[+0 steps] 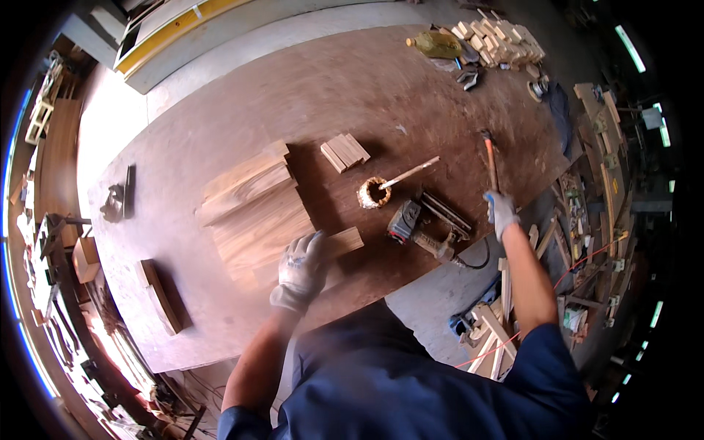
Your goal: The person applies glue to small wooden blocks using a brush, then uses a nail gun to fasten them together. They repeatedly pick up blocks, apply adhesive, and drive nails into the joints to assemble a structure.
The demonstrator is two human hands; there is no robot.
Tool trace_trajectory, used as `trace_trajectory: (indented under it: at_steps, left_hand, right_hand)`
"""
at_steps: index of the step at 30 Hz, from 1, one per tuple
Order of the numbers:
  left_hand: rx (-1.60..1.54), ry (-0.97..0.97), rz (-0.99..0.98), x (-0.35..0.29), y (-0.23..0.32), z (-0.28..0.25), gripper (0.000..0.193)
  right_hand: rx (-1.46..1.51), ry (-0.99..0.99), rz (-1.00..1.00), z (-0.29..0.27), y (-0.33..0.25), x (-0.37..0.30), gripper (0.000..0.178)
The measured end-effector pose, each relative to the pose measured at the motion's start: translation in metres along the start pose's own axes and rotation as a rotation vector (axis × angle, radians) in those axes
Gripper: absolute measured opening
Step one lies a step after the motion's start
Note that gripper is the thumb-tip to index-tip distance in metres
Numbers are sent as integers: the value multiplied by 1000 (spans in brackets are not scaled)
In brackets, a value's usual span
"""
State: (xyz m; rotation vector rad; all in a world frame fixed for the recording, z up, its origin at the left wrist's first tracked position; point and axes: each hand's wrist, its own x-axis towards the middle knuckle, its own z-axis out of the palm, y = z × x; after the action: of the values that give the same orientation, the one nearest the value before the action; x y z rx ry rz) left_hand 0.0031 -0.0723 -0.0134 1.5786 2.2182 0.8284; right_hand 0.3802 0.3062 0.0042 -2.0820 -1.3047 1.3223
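My left hand [301,268], in a pale work glove, is closed over a short wooden strip [343,242] at the near edge of a group of wooden boards [257,209]. Its fingertips are partly hidden from this angle. Out to the right, my gloved right hand [502,213] grips a hammer [491,163] by the end of its handle, the head pointing away from me over the table. Between my hands lies a nail gun [405,221] with a hose. Behind it stands a glue-crusted pot [364,193] with a stick [411,172] leaning out.
Small wooden blocks [345,152] lie beyond the boards on the brown table [220,132]. A wood piece [159,297] and a dark metal tool [115,203] are at the left. Stacked sticks [499,42] and a yellowish bottle [434,45] occupy the far right corner. Scrap wood [499,330] clutters the floor.
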Motion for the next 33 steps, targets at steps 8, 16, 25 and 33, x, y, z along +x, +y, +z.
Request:
trace_trajectory:
  at_steps: [8, 16, 25, 33]
  left_hand:
    - [-17, -34, -16, 5, -3, 2, 58]
    - [-33, -43, -31, 5, -5, -2, 55]
    - [-43, -12, -4, 2, -7, 3, 52]
    - [-14, 24, 3, -1, -8, 9, 50]
  right_hand:
    - [303, -254, -222, 37, 13, -203, 15]
    - [-679, -603, -775, 128, -87, -262, 21]
    - [-1247, -531, -1136, 169, -126, -258, 43]
    - [-1044, -388, -1301, 172, -133, -256, 42]
